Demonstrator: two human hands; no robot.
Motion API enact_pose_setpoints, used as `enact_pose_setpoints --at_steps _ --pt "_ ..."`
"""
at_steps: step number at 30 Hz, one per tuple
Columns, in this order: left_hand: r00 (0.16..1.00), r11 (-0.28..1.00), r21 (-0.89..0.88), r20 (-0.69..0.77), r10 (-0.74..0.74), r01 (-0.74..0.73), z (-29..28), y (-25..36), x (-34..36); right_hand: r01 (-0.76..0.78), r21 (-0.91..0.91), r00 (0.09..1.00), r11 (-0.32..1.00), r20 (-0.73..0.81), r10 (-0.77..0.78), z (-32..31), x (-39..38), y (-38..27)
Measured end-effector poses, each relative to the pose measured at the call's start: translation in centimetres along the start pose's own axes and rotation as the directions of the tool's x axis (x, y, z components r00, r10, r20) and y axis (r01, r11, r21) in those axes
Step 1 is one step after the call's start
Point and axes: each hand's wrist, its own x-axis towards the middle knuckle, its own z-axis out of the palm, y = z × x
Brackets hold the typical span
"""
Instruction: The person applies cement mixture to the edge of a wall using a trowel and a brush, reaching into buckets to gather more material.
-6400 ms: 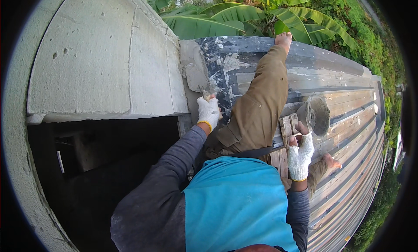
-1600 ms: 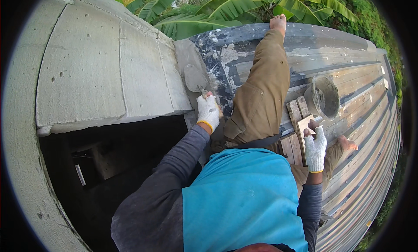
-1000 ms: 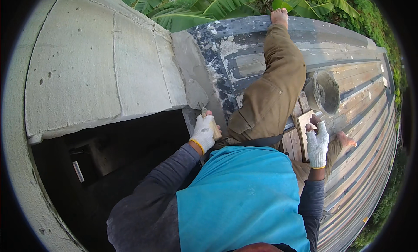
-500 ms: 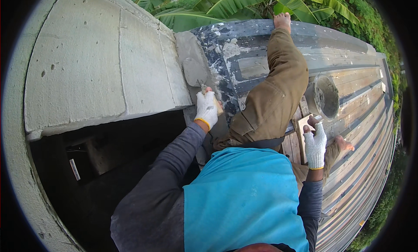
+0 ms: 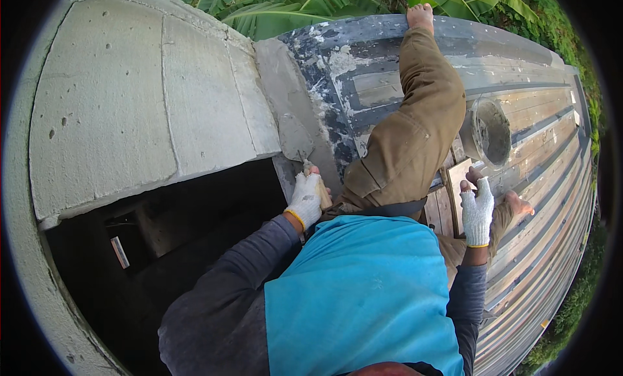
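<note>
Nearest to us, at the bottom centre of the frame, we see the bright blue back of a shirt, with dark grey sleeves reaching up on both sides. Just above the centre of its upper edge, a dark belt crosses brown trousers.

Left of the centre, we find the left hand in a white fingerless glove with a yellow-edged cuff, its fingers wrapped around the handle of a trowel. The trowel's grey blade points up the frame and lies over the lower end of a grey mortar strip; we cannot tell whether all of its underside touches.

Right of the centre, we see the right hand, gloved alike, its fingers partly bent beside a pale board. We cannot tell whether it grips anything. Just above it stands a bucket, grey-coated inside.

Around these, a ribbed roof spreads over the right side. One bare foot rests at its upper edge, another to the right of the glove. Smooth concrete fills the upper left, above a dark opening. Farthest off, we see broad green leaves along the top.
</note>
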Motion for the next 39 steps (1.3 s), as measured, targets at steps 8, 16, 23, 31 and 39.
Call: enact_pose_setpoints --at_steps 8,16,23,31,39 --pt "0.978 0.946 0.305 0.136 -0.161 0.113 -1.4 2.9 -3.2 -0.030 0.023 0.999 0.999 -0.011 0.030 0.1 -0.3 0.6" --pt "0.962 0.962 0.057 0.070 0.264 -0.268 4.1 6.8 4.5 0.034 -0.012 0.999 0.999 -0.002 -0.034 0.2 0.4 0.7" --pt "0.995 0.970 0.232 0.084 0.057 -0.075 4.3 5.1 4.4 0.104 -0.066 0.994 0.992 -0.009 -0.104 0.3 0.7 1.8" --pt "0.930 0.850 0.403 0.279 0.239 -0.339 2.9 4.9 -3.5 0.097 0.075 0.995 0.992 0.012 -0.098 0.3 -1.5 -5.2" --pt "0.465 0.613 -0.220 0.476 0.746 -0.759 14.2 7.8 -10.5 0.494 0.386 0.787 0.779 0.182 -0.590 3.0 -1.7 -13.9"
